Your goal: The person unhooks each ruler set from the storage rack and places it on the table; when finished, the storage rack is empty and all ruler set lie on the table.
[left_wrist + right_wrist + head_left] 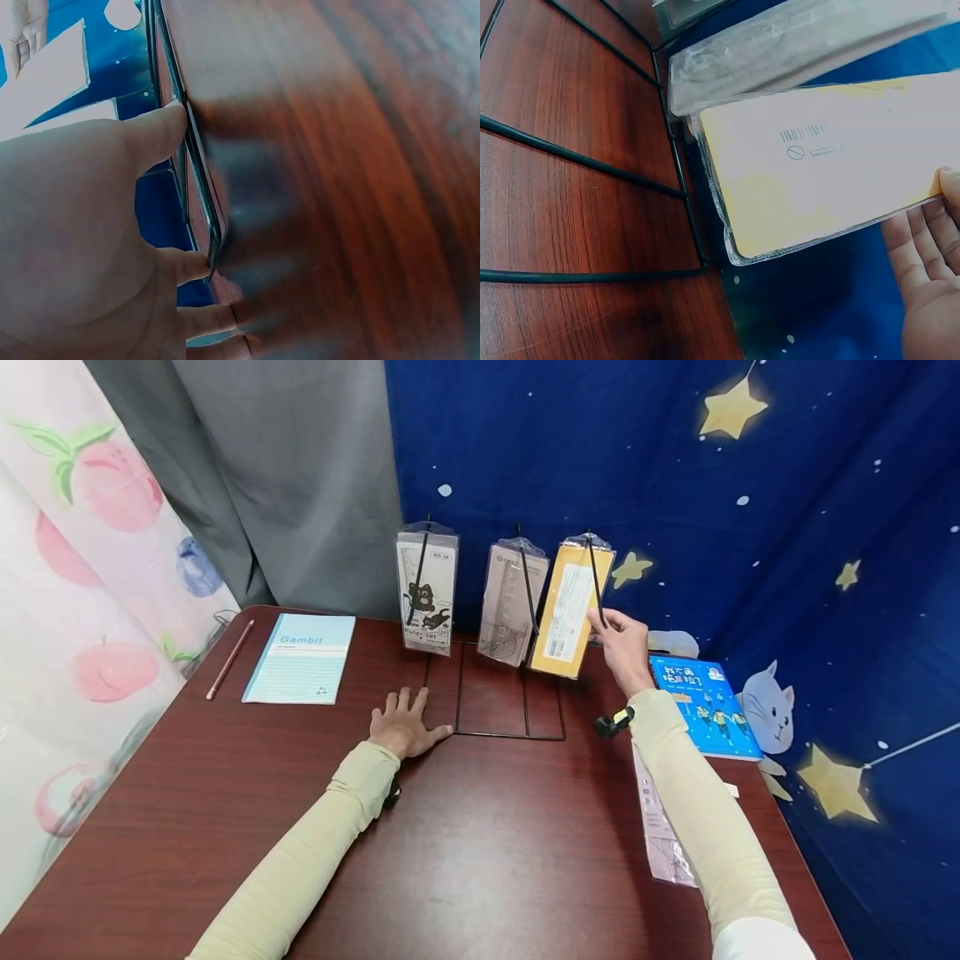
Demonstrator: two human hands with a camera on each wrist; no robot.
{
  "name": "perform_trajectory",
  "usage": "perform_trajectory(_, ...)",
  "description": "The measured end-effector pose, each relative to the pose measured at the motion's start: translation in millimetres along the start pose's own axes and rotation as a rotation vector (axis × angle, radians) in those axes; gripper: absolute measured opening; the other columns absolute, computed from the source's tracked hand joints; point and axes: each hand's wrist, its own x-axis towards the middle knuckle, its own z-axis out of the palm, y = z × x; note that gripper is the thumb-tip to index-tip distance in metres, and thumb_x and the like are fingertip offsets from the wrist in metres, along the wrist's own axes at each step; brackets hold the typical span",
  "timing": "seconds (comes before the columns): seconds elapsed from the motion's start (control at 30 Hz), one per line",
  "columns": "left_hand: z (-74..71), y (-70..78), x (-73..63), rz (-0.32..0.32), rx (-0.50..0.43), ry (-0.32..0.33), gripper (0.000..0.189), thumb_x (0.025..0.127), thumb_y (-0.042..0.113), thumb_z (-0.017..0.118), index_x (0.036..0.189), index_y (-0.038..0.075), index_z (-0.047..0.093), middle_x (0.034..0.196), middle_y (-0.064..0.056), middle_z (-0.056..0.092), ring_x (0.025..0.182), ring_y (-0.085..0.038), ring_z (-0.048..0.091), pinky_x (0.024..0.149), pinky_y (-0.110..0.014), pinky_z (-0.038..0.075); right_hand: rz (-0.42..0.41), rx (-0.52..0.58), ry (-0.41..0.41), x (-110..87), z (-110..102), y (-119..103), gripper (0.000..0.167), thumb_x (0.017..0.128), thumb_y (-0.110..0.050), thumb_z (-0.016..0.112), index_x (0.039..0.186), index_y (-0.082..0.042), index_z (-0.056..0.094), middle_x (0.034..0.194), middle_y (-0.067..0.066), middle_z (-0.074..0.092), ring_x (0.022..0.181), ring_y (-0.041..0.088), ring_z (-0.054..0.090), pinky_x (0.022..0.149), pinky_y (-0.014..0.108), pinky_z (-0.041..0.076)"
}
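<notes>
Yellow packet (pixel 572 610), hung on black wire rack (pixel 585 159) near back edge of desk (pixel 487 860), pinched by right hand (pixel 624 647); left hand (pixel 401 725), fingers spread, touching rack's base

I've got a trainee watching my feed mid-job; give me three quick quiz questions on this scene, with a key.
1. True or false: in the head view, the pencil lies to the left of the notebook.

2. Which thing does the right hand pinch?
A) the pencil
B) the yellow packet
C) the blue book

3. How many packets hang on the black rack?

Key:
1. True.
2. B; the thumb and fingers grip its side edge.
3. Three; the pink packet under the right arm lies on the table instead.
</notes>
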Motion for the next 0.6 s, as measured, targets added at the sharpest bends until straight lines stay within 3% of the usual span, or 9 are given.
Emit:
perform_trajectory(0.23, 0.9, -1.5, 1.5, 0.004, 0.003, 0.0, 0.096, 0.098, 0.073, 0.045, 0.169, 0.017, 0.011, 0.173, -0.022, 0.013, 0.16, -0.044, 0.015, 0.121, -0.066, 0.026, 0.01, -0.038, 0.007, -3.6, -1, 0, 0.043, 0.094, -0.042, 0.073, 0.12, -0.009, 0.077, 0.106, 0.006, 0.077, 0.079, 0.007, 0.074, 0.092, 0.039, 0.06)
perform_trajectory(0.47, 0.7, -0.9, 0.4, 0.002, 0.002, -0.006, 0.096, 0.099, 0.072, 0.045, 0.169, 0.017, 0.01, 0.174, -0.022, 0.011, 0.16, -0.045, 0.013, 0.122, -0.066, 0.025, -0.008, -0.034, -0.001, -9.9, -3, 2, 0.049, 0.09, -0.047, 0.075, 0.119, -0.007, 0.077, 0.097, 0.0, 0.077, 0.075, 0.006, 0.074, 0.076, 0.021, 0.06)
perform_trajectory(0.6, 0.5, -1.0, 0.7, 0.004, 0.0, -0.006, 0.096, 0.099, 0.073, 0.044, 0.169, 0.017, 0.01, 0.174, -0.022, 0.011, 0.16, -0.045, 0.013, 0.122, -0.066, 0.025, -0.013, -0.032, 0.001, -12.4, -4, 3, 0.052, 0.09, -0.049, 0.075, 0.119, -0.007, 0.077, 0.095, -0.001, 0.076, 0.074, 0.006, 0.074, 0.075, 0.019, 0.059)
